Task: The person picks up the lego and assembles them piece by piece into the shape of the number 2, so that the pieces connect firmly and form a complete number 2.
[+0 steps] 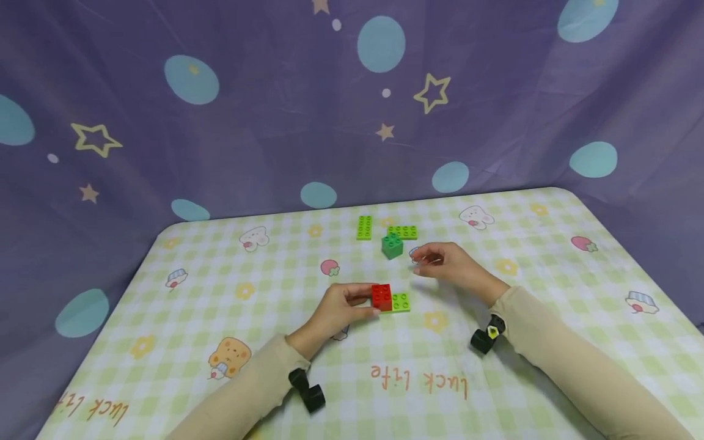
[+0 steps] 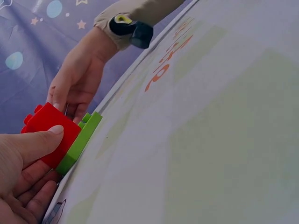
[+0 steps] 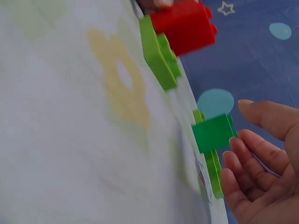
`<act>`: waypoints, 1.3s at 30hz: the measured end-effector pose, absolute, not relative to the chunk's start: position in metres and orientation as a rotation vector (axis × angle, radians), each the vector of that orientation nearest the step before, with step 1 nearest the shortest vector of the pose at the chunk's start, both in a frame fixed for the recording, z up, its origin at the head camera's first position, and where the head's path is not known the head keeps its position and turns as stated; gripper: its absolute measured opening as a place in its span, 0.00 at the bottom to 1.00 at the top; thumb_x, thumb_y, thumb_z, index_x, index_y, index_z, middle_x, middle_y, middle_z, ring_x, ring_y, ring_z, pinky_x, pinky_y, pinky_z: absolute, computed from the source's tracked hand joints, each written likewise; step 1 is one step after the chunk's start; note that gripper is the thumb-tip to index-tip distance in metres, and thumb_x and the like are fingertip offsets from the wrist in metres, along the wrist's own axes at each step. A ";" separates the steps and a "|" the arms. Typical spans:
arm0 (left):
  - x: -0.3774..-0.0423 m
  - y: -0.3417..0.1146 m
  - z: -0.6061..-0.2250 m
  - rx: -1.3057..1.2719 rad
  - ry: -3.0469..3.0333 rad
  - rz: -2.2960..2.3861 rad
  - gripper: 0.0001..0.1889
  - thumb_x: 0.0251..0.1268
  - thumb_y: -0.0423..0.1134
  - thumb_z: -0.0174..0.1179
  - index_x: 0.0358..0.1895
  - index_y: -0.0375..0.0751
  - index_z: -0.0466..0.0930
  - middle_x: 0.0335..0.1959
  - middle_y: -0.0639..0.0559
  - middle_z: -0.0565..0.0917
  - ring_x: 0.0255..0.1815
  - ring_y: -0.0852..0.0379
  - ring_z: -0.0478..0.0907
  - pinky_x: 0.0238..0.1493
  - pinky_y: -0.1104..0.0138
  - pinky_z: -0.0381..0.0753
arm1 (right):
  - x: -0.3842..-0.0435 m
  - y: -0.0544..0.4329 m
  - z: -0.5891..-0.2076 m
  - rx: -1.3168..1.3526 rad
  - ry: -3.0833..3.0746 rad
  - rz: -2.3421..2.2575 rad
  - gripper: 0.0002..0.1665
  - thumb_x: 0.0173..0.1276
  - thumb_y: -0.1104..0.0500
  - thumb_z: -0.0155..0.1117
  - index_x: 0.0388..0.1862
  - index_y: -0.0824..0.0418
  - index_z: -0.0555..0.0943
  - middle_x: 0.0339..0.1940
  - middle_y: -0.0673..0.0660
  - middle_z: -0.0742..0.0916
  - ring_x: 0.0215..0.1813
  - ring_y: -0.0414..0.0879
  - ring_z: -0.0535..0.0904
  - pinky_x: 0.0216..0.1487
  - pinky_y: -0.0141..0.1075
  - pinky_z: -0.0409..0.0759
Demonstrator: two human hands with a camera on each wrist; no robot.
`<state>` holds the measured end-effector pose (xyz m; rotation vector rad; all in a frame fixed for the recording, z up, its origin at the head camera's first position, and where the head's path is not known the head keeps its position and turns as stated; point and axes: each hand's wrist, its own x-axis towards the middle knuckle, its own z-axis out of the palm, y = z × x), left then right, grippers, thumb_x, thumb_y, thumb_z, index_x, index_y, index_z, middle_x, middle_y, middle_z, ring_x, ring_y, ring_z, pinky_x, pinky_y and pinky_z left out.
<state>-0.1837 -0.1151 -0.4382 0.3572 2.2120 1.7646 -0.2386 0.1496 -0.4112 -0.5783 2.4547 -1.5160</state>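
Observation:
With thumb and fingers on either side, my left hand (image 1: 342, 308) grips a red toy brick (image 1: 382, 297). The red brick sits on the left part of a flat lime-green brick (image 1: 401, 302), whose right studs show bare. In the left wrist view, the thumb presses the side of the red brick (image 2: 51, 133). My right hand (image 1: 448, 266) hovers to the right of a dark green brick (image 1: 392, 247), fingers loosely bent and holding nothing. A gap between thumb and fingers shows in the right wrist view, close to the green brick (image 3: 214, 134).
Behind the green brick lies a flat lime-green brick (image 1: 407, 232), partly overlapped by it in the head view. Another lime-green brick (image 1: 364, 227) lies lengthwise to its left. A checked cloth (image 1: 286, 342) covers the table, and a purple curtain (image 1: 264, 122) hangs behind its far edge.

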 end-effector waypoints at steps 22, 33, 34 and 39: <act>-0.182 -0.114 -0.435 0.374 2.249 1.760 0.22 0.51 0.30 0.70 0.52 0.31 0.80 0.50 0.41 0.83 0.50 0.51 0.81 0.54 0.63 0.77 | -0.298 0.149 -0.400 -0.421 2.508 -1.531 0.22 0.61 0.63 0.67 0.54 0.67 0.77 0.55 0.62 0.81 0.56 0.56 0.75 0.59 0.47 0.72; -0.183 -0.116 -0.437 0.357 2.258 1.735 0.23 0.49 0.30 0.71 0.52 0.33 0.80 0.49 0.43 0.83 0.49 0.53 0.81 0.52 0.65 0.78 | -0.308 0.143 -0.412 -0.361 2.525 -1.553 0.26 0.60 0.62 0.67 0.57 0.68 0.75 0.58 0.65 0.79 0.58 0.58 0.73 0.61 0.48 0.70; -0.183 -0.116 -0.437 0.364 2.259 1.736 0.23 0.50 0.30 0.70 0.52 0.32 0.80 0.49 0.43 0.83 0.50 0.53 0.81 0.53 0.65 0.78 | -0.309 0.143 -0.413 -0.351 2.527 -1.554 0.26 0.60 0.62 0.68 0.57 0.68 0.75 0.59 0.65 0.78 0.58 0.58 0.73 0.61 0.48 0.69; -0.180 -0.114 -0.431 0.362 2.257 1.737 0.22 0.51 0.29 0.69 0.52 0.30 0.80 0.49 0.40 0.83 0.50 0.50 0.81 0.54 0.62 0.77 | -0.313 0.144 -0.418 -0.310 2.501 -1.557 0.29 0.60 0.61 0.68 0.59 0.68 0.74 0.59 0.65 0.77 0.60 0.58 0.71 0.63 0.48 0.67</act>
